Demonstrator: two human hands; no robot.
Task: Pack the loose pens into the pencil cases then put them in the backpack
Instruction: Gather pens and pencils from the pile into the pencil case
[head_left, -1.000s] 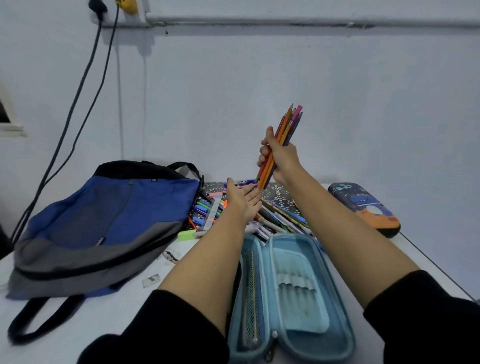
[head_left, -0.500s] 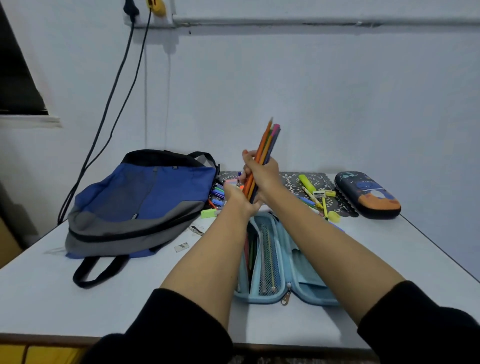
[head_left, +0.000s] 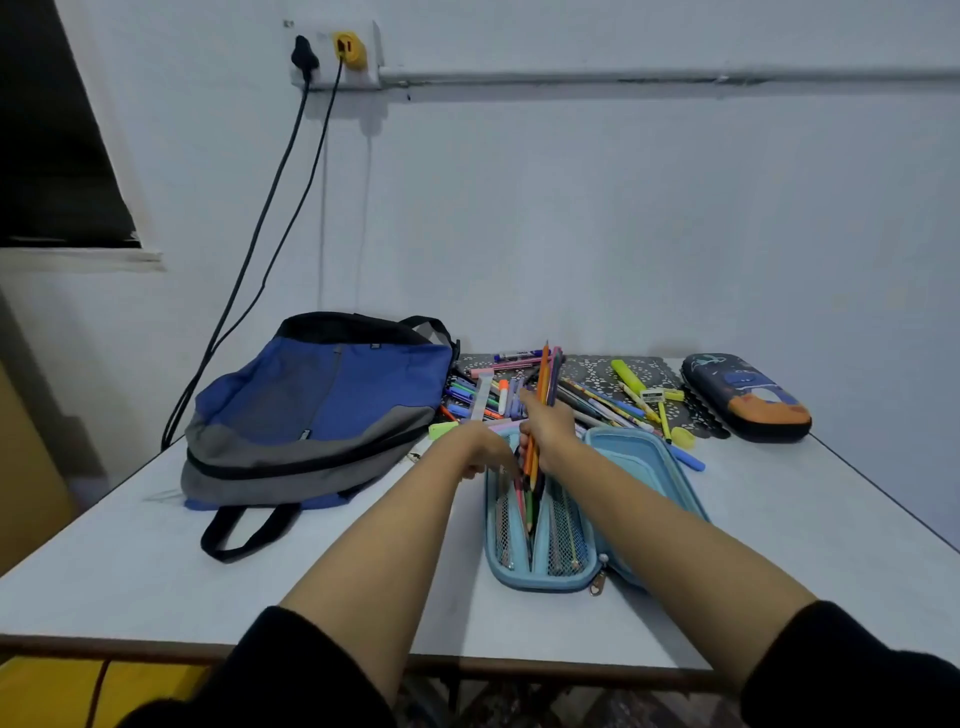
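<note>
Gripping pencils (head_left: 546, 376) in right hand (head_left: 548, 428), tips down, lengthwise into case (head_left: 641, 449) just below — left hand (head_left: 480, 449) at rim, grip unclear.

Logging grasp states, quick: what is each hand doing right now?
Left hand: at the blue pencil case's left edge, fingers blurred; cannot tell if it grips.
Right hand: closed around a bundle of coloured pencils.

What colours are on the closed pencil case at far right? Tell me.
The closed pencil case is dark navy with orange and blue print; head view.
</note>
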